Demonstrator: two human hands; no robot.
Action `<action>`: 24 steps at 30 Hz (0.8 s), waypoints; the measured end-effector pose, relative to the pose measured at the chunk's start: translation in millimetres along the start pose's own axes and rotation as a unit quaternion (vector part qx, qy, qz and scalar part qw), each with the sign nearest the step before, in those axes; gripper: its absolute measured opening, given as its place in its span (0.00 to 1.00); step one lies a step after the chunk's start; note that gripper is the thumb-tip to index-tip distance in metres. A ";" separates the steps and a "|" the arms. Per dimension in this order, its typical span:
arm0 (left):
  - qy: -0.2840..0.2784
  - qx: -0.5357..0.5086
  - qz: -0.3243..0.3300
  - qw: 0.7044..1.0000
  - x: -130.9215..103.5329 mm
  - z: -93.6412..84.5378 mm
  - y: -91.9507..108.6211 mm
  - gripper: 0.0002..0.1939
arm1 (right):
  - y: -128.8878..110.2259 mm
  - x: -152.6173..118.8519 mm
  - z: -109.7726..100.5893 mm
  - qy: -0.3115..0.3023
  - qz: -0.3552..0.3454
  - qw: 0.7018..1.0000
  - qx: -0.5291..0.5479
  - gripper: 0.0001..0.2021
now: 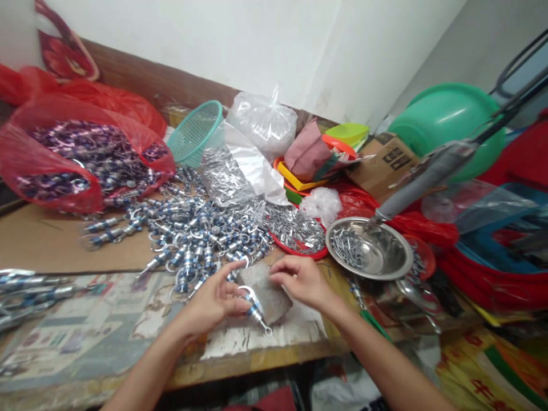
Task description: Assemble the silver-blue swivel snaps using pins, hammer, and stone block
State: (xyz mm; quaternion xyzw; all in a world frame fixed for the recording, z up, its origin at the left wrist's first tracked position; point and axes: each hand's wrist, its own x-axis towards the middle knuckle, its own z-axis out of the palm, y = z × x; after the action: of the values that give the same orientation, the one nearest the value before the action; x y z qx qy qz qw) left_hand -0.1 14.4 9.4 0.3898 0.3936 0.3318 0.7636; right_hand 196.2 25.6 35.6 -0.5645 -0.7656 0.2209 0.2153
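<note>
**Cluttered workbench against a pale wall, both your hands over a small metal block**

Pale wall [274, 45] rises behind your workbench [257, 361], whose top is covered partly with cardboard [43, 240] and worn printed sheets [94, 337]. Both your forearms reach in from the bottom of the view, angled inward, so your hands face each other across the metal block [274, 308].

Your left hand [216, 302] is partly open: one digit stretches up and away, while the lower ones close on the ringed fitting [257, 314], a blue and silver piece. Your right hand [302, 279] is bent at the block's far right corner, its thumb and forefinger narrowly spaced; whether they pinch something small, you cannot tell from this view.

That ringed fitting lies between your hands, nearer the left, tilted over the block with its small end loop toward you. Just beyond your left hand spreads a heap of similar fittings [201, 228]. Past your right hand sit a red plate [299, 253] of small metal pieces and, to its right, a steel bowl [379, 257] holding more. At far left, a red bag [47, 188] bulges with purplish fittings [98, 148].
</note>
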 end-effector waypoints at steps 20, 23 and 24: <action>0.004 0.003 0.002 1.000 1.3 -2.7 -2.1 0.46 | 3.9 -28.4 25.2 0.182 -0.033 0.981 0.057 0.09; 0.013 0.013 0.000 1.000 1.1 -1.8 -0.3 0.45 | 33.8 -43.8 12.3 0.113 0.052 0.989 -0.084 0.12; 0.016 0.016 -0.002 1.000 0.9 -1.4 0.4 0.45 | 42.2 -48.9 10.1 0.069 0.071 0.988 -0.116 0.13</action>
State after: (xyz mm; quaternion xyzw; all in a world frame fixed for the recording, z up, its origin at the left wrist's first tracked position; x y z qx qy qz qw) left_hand -1.0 15.8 8.9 0.3956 0.4113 0.3301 0.7519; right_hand 236.0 -11.1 -1.1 -0.6527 -0.7273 0.1059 0.1838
